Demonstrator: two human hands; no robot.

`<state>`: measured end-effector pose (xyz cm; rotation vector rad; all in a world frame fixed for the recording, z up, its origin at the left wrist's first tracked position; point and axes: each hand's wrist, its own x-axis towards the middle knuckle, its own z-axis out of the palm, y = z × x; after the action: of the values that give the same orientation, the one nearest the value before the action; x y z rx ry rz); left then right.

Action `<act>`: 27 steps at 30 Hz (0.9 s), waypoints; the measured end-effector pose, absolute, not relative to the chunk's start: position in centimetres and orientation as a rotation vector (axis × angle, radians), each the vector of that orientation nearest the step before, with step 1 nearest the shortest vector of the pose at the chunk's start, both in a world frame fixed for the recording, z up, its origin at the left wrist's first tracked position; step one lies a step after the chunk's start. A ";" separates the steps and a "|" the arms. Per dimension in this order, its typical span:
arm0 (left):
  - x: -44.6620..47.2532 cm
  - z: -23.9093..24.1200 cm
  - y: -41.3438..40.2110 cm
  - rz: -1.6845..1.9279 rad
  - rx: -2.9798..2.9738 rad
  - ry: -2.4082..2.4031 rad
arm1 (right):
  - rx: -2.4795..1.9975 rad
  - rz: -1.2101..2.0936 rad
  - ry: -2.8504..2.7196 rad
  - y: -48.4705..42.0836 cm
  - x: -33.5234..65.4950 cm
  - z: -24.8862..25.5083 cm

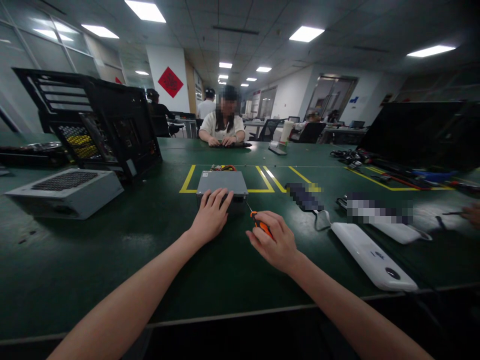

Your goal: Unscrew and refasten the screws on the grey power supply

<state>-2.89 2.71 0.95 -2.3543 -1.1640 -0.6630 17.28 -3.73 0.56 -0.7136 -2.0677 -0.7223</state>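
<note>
Gripping screwdriver (264, 228) w/ R hand (276, 242), aimed fwd-left at near-R corner of PSU (222, 181) just ahead, prob longest L–R. Resting L hand (211, 214) (nearer) on its front edge, w/ fingers bit apart.

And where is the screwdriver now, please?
In the head view, just right of centre, the screwdriver is in the right hand, its tip near the grey box under the left hand.

I see a grey metal box (225, 182) with a small white label, which lies flat on the green table (168, 290); coloured wires (226, 168) show behind it. One orange-and-black screwdriver (263, 227) is slanted, its thin shaft pointing to the box's near right corner.
</note>
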 end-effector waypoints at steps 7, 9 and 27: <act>-2.9 0.9 2.7 -0.662 -2.352 -1.156 | -0.616 -0.695 -2.067 -3.7 17.0 1.0; -2.9 0.9 2.7 -0.658 -2.351 -1.157 | -0.672 -0.703 -2.064 -3.7 17.1 1.0; -2.6 1.2 2.0 -0.665 -2.324 -1.166 | -0.762 -0.630 -2.009 -3.3 17.6 0.6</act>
<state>-2.58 1.98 1.21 -2.3240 -1.1659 -0.6650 17.59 -3.29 0.61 -0.7617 -2.0089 -0.6304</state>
